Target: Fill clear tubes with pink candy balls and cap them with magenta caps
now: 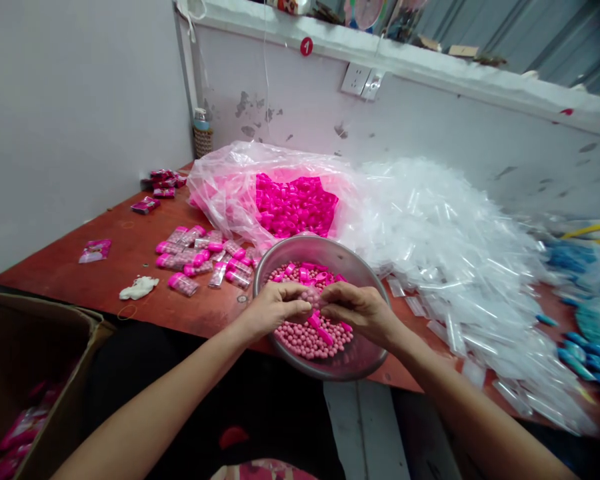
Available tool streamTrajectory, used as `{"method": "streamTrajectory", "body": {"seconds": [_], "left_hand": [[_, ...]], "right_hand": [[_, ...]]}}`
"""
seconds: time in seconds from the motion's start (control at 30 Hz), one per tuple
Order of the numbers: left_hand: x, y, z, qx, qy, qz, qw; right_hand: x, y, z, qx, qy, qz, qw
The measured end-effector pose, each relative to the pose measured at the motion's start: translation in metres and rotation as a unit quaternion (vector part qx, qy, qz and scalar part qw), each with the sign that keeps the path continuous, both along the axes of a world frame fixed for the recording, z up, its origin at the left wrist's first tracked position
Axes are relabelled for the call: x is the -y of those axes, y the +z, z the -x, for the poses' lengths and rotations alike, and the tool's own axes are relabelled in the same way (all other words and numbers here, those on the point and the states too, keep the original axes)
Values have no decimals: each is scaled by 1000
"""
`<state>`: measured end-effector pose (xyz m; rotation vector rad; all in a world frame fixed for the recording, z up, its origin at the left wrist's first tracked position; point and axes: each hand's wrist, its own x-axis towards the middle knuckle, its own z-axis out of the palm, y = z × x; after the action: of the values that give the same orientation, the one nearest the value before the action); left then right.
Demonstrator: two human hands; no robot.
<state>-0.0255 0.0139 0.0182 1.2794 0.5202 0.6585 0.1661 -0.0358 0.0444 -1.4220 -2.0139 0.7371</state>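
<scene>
Both hands meet over a metal bowl of round pink beads with bright pink plastic caps lying on top. My left hand pinches a small clear tube that has pink beads inside. From the other side, my right hand closes its fingers at the tube's right end; whether a cap is between them is hidden. Left of the bowl lie several filled tubes with pink caps.
Behind the bowl, a plastic bag holds many pink caps. A big heap of clear tubes spreads over the right side of the red table. At lower left stands a cardboard box with pink packets inside.
</scene>
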Motion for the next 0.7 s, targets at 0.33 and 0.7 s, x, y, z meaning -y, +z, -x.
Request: {"method": "streamTrajectory", "body": {"seconds": [0.33,0.7], "left_hand": [[0,-4,-1,28,86,49,995],[-2,-7,-1,93,132,107,981]], "right_hand": [[-8,12,-23,-8,20,173,985],[-24,-19,9,352,50,52,933]]}}
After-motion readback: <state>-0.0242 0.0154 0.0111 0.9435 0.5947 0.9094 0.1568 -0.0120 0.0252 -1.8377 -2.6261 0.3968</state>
